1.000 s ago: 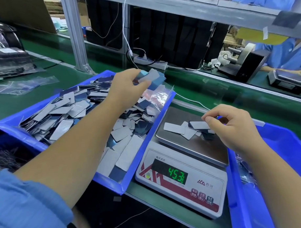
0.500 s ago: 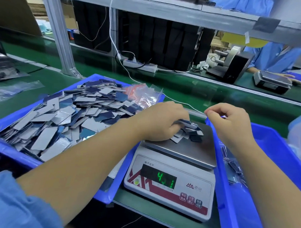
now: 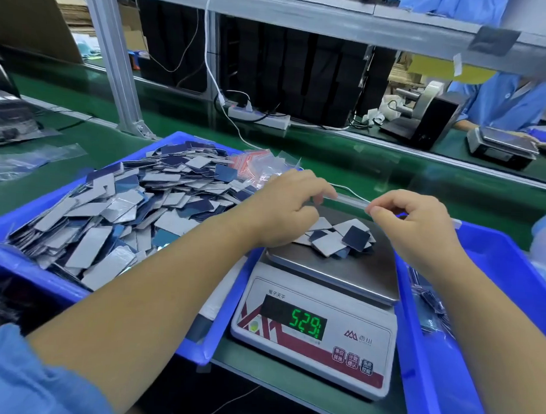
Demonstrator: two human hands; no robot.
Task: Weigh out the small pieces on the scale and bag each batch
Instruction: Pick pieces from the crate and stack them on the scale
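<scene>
A white digital scale (image 3: pixel 315 341) reads 52.9 and carries a small pile of grey and dark blue pieces (image 3: pixel 341 240) on its steel pan. My left hand (image 3: pixel 284 210) hovers over the pan's left side with its fingers curled down onto the pile, apparently gripping a few pieces; its palm hides them. Just right of the pile, my right hand (image 3: pixel 419 227) is held above the pan's right edge, thumb and forefinger pinched together with nothing visible between them. The blue bin (image 3: pixel 25 269) on the left is heaped with several more pieces (image 3: pixel 135 208).
Clear bags with red print (image 3: pixel 260 166) lie at the left bin's far corner. A second blue bin (image 3: pixel 430 351) with bagged batches stands to the right of the scale. Behind runs a green conveyor (image 3: pixel 375 167), with a power strip (image 3: pixel 259 116) and another person at a second scale (image 3: pixel 499 146).
My left hand came from above the left bin with a handful of pieces and lowered onto the pan. The pile grew and the reading rose from 45.3 to 52.9. My right hand lifted off the pile.
</scene>
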